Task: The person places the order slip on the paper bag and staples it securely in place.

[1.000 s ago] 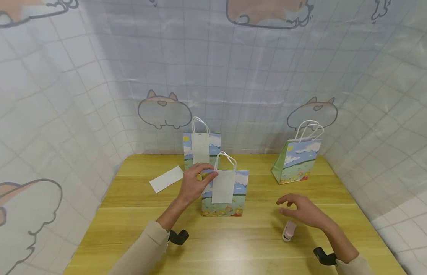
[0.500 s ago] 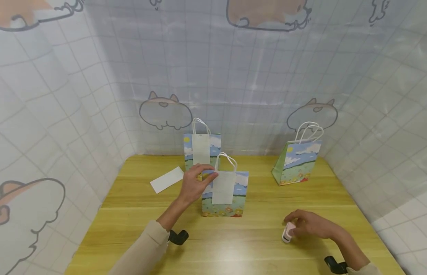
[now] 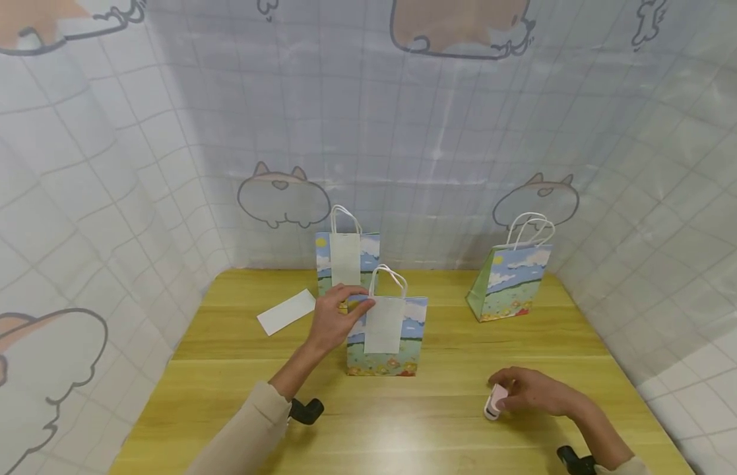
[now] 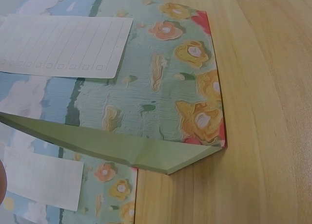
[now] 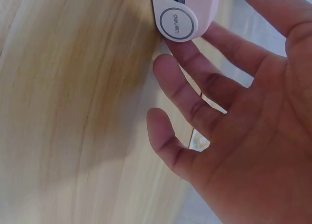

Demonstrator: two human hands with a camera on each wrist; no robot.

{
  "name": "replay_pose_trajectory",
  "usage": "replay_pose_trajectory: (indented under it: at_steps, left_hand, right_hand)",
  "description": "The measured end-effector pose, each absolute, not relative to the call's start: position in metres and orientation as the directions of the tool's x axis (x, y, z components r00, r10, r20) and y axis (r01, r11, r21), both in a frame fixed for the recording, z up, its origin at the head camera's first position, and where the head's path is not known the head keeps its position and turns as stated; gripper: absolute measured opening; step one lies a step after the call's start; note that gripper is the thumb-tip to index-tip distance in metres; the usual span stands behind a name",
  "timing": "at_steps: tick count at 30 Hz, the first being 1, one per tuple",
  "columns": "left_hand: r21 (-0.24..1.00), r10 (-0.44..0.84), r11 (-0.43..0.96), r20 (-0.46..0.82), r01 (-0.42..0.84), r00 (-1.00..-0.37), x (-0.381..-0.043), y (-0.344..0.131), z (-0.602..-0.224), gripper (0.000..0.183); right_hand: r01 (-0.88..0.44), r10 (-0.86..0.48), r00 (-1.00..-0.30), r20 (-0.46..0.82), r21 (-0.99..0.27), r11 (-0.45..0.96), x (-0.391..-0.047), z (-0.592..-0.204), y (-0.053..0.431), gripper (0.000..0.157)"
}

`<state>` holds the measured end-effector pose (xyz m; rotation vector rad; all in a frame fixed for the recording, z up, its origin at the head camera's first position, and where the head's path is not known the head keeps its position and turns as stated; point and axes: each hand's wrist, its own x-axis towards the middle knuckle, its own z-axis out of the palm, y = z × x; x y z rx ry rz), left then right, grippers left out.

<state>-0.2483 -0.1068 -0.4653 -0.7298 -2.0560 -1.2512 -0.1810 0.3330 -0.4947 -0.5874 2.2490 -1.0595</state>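
Note:
My left hand (image 3: 334,315) pinches the top left edge of the front paper gift bag (image 3: 359,359), with the thumb beside a white card (image 3: 383,328). This card lies against the bag's front, below the twisted white handles. Printed lines and small boxes show on the card (image 4: 68,46) in the left wrist view. At the right, my right hand (image 3: 537,390) has its thumb and fingers about a small pink and white stapler (image 3: 494,402) low over the table. In the right wrist view the stapler (image 5: 176,24) sits at the fingers, the thumb tip out of frame.
Behind stands a second gift bag (image 3: 369,247) with a white card (image 3: 345,257) on its front. A loose white card (image 3: 287,312) lies flat at the left. Another gift bag (image 3: 516,284) stands at the back right of the wooden table (image 3: 439,435). Curtains hang around.
My right hand has come down and toward me, from above the stapler to having its fingers about it. My left hand stays on the front bag.

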Motion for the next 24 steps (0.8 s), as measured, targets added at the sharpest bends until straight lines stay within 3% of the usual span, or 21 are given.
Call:
replay_pose_trajectory:
  at_steps: [7,24]
  left_hand:
    - [0.577,0.136,0.404,0.730,0.710,-0.670,-0.2485,-0.1074,-0.4669,0.020]
    - [0.575,0.137,0.398,0.733,0.715,-0.666,-0.2498,-0.1082,-0.4684,0.020]
  right_hand:
    - [-0.135,-0.579,-0.748,-0.325,-0.779,0.612,-0.1804,-0.4946,0.3299,0.053]
    - [-0.082,-0.585,-0.725,-0.364,-0.798,0.597,-0.1808,-0.4926,0.3248,0.046]
